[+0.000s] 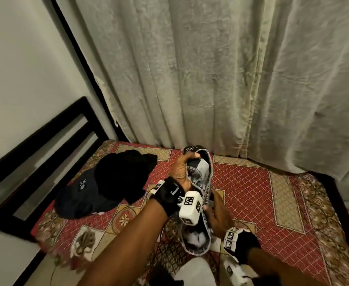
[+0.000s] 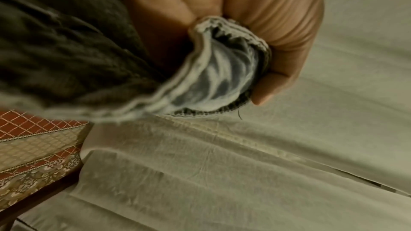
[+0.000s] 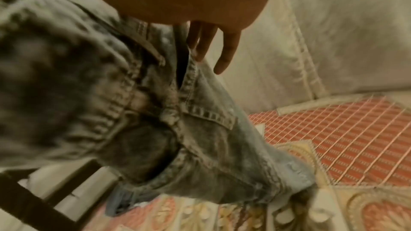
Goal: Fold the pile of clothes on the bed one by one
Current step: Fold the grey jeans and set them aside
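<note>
clothes: one garment up, the rest waiting

washed denim garment [image 1: 200, 178] hangs above the bed [image 1: 252, 203], left hand [image 1: 182, 168] clamped on its top edge, right hand [image 1: 218, 215] lower against it, grip unclear. next: spread it flat. one dark pile [image 1: 107, 182]; pieces uncountable.

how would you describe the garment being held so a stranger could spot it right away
Over the red patterned bed, in front of the pale curtain, the left hand holds up a washed grey denim garment. Unlike the dark clothes pile lying to its left, it is pale, mottled and lifted.
</note>
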